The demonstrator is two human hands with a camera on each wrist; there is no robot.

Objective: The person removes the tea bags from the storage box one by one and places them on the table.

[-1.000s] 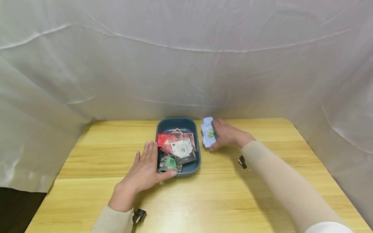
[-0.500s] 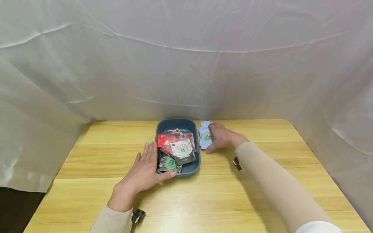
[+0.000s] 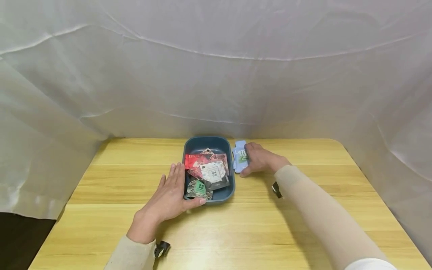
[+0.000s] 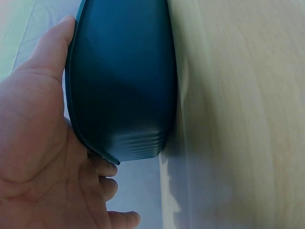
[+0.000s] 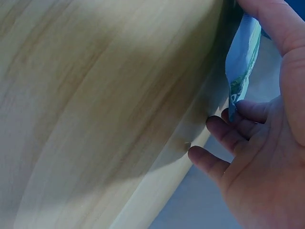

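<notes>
A dark blue plastic bin (image 3: 202, 141) stands on the wooden table with several flat sachets inside. Among them are a red sachet (image 3: 192, 161), a white-and-black one (image 3: 215, 173) and a green-labelled one (image 3: 200, 187). My left hand (image 3: 167, 198) rests along the bin's left side and near corner, fingers straight, thumb at the rim. In the left wrist view, thumb and palm lie against the bin's rim (image 4: 71, 100). Just right of the bin, my right hand (image 3: 261, 159) holds a light blue packet (image 3: 239, 159) with green print between thumb and fingers; it may be more than one layer.
The pale wooden table (image 3: 249, 232) extends to both sides and in front of the bin. A grey fabric curtain (image 3: 216, 75) hangs behind the table's back edge and along both sides.
My right hand has shifted left with the light blue packet, bringing it close beside the bin. The left hand and the sachets have stayed put; the head view has moved slightly.
</notes>
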